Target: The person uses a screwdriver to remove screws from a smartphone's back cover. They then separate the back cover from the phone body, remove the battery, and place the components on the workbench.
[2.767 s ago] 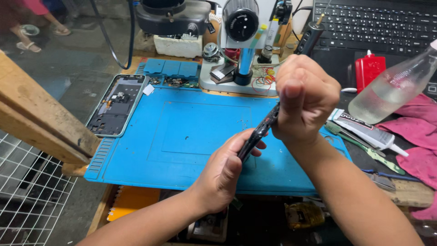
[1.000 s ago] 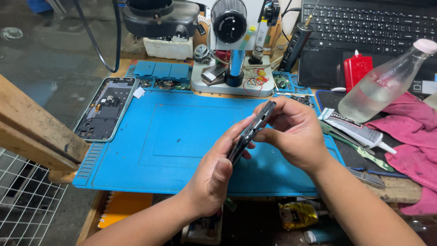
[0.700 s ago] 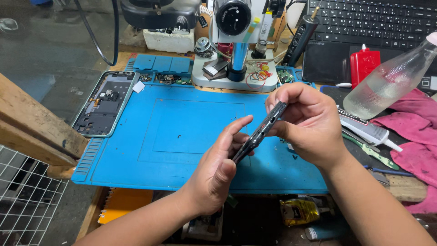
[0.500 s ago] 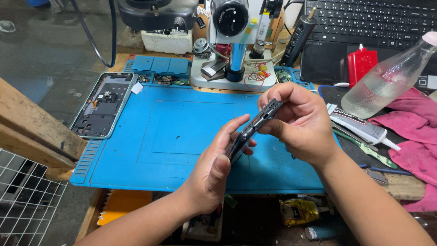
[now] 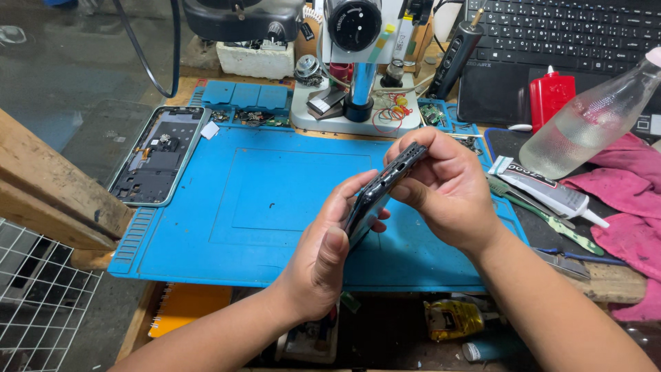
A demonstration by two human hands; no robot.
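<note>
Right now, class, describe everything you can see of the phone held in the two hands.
The phone is a thin, dark slab seen almost edge-on, tilted with its far end raised. Small openings show along its upper edge. The left hand grips its lower end, thumb along the side; the right hand pinches its upper end. It is held in the air above the blue mat, not touching it.

Both forearms are bare, with no sleeve, glove, watch, bracelet or ring showing anywhere. The left hand (image 5: 323,265) comes off a forearm that enters the view at about 7 o'clock, and its thumbnail is short and plain. The right hand (image 5: 447,189) belongs to a thicker-looking forearm entering at about 5 o'clock, its knuckles rounded and its fingernails likewise short and unpainted.
</note>
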